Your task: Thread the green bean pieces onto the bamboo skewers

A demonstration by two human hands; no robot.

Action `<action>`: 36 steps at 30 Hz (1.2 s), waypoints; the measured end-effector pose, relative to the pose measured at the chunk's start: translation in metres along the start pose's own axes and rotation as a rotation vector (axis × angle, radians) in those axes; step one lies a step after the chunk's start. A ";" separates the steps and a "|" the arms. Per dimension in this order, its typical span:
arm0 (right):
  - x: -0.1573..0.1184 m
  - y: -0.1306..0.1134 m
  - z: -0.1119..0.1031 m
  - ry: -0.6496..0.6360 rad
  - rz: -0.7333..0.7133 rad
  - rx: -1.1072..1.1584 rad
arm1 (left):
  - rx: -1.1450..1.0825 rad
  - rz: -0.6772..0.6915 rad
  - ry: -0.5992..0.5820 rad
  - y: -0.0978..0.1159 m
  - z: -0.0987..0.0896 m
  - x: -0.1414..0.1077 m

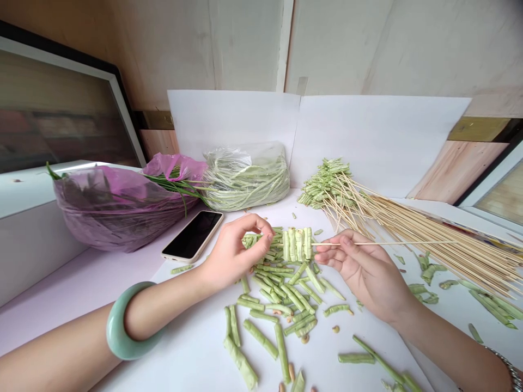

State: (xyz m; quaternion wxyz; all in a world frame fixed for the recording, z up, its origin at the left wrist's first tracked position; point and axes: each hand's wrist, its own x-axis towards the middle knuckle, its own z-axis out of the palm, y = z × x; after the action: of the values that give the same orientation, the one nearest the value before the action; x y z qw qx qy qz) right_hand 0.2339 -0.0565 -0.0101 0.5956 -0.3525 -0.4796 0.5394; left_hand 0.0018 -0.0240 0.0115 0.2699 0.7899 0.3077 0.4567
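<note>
The left hand (233, 253) pinches bean pieces (296, 245) threaded on a bamboo skewer (408, 242) that the right hand (362, 275) grips, the hands apart.

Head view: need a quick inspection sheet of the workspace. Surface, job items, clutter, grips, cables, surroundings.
surface: white tabletop, strewn with bean bits.
job's things: green bean pieces in a row at a bamboo skewer; loose cut bean pieces; bundle of skewers, beans at one end.
clutter: smartphone; clear bag of long beans; purple bag of greens.
grips: left hand pinches the row's end; right hand holds the skewer.
cables: nothing seen.
surroundings: white boards against a wooden wall; leaning framed picture.
</note>
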 end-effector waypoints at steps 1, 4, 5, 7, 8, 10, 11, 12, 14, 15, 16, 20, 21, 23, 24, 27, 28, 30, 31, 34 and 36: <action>0.001 -0.001 -0.001 0.016 -0.019 -0.001 | 0.024 -0.019 0.023 -0.001 -0.001 0.001; 0.003 -0.004 -0.002 0.063 -0.073 -0.006 | 0.115 -0.079 0.094 -0.008 -0.005 0.006; 0.003 -0.005 -0.003 0.074 -0.086 -0.007 | 0.154 -0.101 0.100 -0.010 -0.007 0.008; 0.004 -0.008 -0.003 0.090 -0.108 -0.009 | 0.244 -0.140 0.071 -0.012 -0.010 0.011; 0.004 -0.009 -0.003 0.096 -0.116 -0.010 | 0.296 -0.151 0.039 -0.012 -0.012 0.013; 0.004 -0.011 -0.003 0.102 -0.129 -0.009 | 0.400 -0.163 -0.038 -0.010 -0.015 0.015; 0.004 -0.011 -0.002 0.103 -0.134 -0.009 | 0.444 -0.165 -0.083 -0.008 -0.016 0.016; 0.004 -0.012 -0.002 0.104 -0.136 -0.009 | 0.474 -0.165 -0.140 -0.005 -0.018 0.017; 0.004 -0.012 -0.002 0.105 -0.141 -0.009 | 0.469 -0.146 -0.296 0.000 -0.021 0.018; 0.004 -0.011 -0.001 0.105 -0.142 -0.010 | 0.435 -0.119 -0.394 0.002 -0.022 0.018; 0.004 -0.011 -0.001 0.104 -0.144 -0.010 | 0.383 -0.079 -0.502 0.003 -0.023 0.018; 0.005 -0.010 -0.002 0.101 -0.145 -0.015 | 0.209 0.078 -0.819 0.001 -0.023 0.015; 0.004 -0.010 -0.002 0.099 -0.143 -0.016 | 0.204 0.108 -0.844 0.000 -0.022 0.014; 0.004 -0.010 -0.002 0.097 -0.137 -0.018 | 0.229 0.157 -0.849 -0.002 -0.018 0.013; 0.004 -0.011 -0.003 0.096 -0.135 -0.018 | 0.244 0.180 -0.841 -0.003 -0.017 0.012; 0.004 -0.010 -0.003 0.095 -0.128 -0.015 | 0.274 0.224 -0.828 -0.003 -0.014 0.012; 0.004 -0.010 -0.003 0.094 -0.126 -0.013 | 0.280 0.227 -0.832 -0.003 -0.014 0.012; 0.004 -0.009 -0.003 0.092 -0.123 -0.012 | 0.294 0.208 -0.847 -0.003 -0.015 0.013; 0.004 -0.009 -0.003 0.090 -0.122 -0.011 | 0.302 0.190 -0.855 -0.003 -0.015 0.013; 0.004 -0.008 -0.003 0.089 -0.120 -0.006 | 0.337 0.168 -0.862 -0.003 -0.016 0.013; 0.003 -0.009 -0.003 0.090 -0.121 -0.003 | 0.355 0.184 -0.866 -0.002 -0.016 0.013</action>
State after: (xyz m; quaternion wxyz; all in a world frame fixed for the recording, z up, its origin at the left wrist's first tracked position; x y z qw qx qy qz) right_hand 0.2396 -0.0543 -0.0023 0.6477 -0.3477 -0.4733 0.4854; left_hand -0.0084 -0.0111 0.0242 0.1925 0.9654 0.1691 0.0480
